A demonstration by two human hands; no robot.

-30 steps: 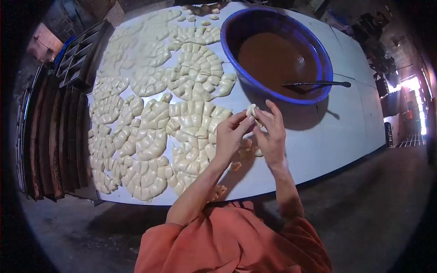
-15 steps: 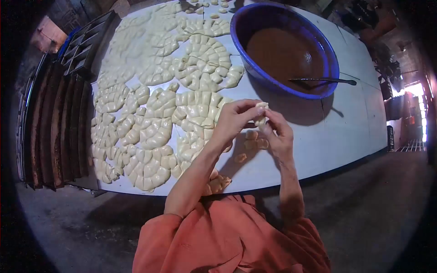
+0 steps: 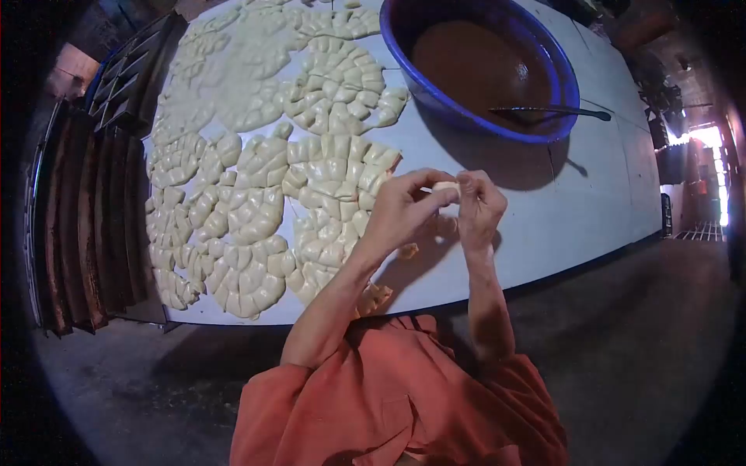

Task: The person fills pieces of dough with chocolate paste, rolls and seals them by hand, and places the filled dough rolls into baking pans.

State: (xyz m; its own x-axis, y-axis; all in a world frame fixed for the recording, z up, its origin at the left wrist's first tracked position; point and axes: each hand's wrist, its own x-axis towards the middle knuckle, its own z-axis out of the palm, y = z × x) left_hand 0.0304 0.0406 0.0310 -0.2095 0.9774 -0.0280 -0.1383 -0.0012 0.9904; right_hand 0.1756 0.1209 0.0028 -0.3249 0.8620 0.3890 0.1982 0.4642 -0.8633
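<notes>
Between my two hands, above the table, is a small pale dough piece (image 3: 445, 186), mostly covered by fingers. My left hand (image 3: 412, 203) pinches it from the left, and my right hand (image 3: 479, 203) has its fingers closed at its right end. Flattened rounds of glossy, pale dough pieces (image 3: 334, 167) cover the left part of the table, close to my left hand. Small browner pieces (image 3: 373, 299) lie near the front edge, beside my left forearm. Another brownish bit (image 3: 408, 251) rests below my hands.
A blue basin (image 3: 420, 92) of brown liquid (image 3: 474, 66) stands beyond my hands, with a dark-handled utensil (image 3: 579, 112) across its rim. The white table (image 3: 583, 194) has its front edge before me. Dark trays (image 3: 85, 217) stand upright at left.
My hands have drawn closer together around the dough piece, which now shows less. My right hand's fingers, spread earlier, are now curled in. The whole view has shifted slightly.
</notes>
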